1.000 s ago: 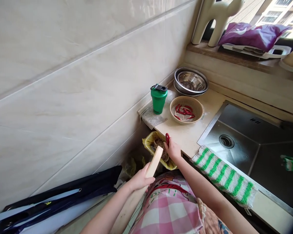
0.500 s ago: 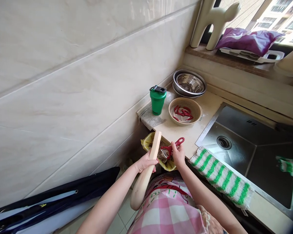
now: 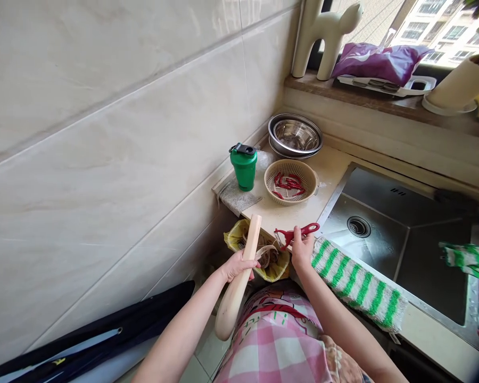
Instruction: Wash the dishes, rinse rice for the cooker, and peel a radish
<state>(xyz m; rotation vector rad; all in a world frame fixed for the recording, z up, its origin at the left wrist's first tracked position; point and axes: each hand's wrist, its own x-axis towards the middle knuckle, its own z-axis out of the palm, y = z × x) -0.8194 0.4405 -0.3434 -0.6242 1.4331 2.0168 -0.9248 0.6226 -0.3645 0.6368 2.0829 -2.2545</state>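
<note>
My left hand (image 3: 239, 266) is closed around the middle of a long, pale, peeled gourd (image 3: 232, 303). The gourd slants over the bin, its narrow end up and its rounded thick end near my apron. In my right hand (image 3: 302, 251) is a red vegetable peeler (image 3: 291, 235), gripped by the handle, with its head pointing left and apart from the gourd. Below and between both hands, a bin with a yellow liner (image 3: 278, 271) holds pale peelings (image 3: 268, 256).
On the counter (image 3: 275, 215) stand a green lidded cup (image 3: 244, 169), a beige basket (image 3: 312, 183) of red chillies (image 3: 289, 183) and nested metal bowls (image 3: 295, 135). A striped cloth (image 3: 359, 282) hangs along the front edge of the sink (image 3: 383, 250). The tiled wall (image 3: 143, 149) rises on the left.
My right hand has moved the peeler to the right, away from the gourd, and turned it flatter. My left hand keeps its grip on the gourd. The view has shifted slightly right.
</note>
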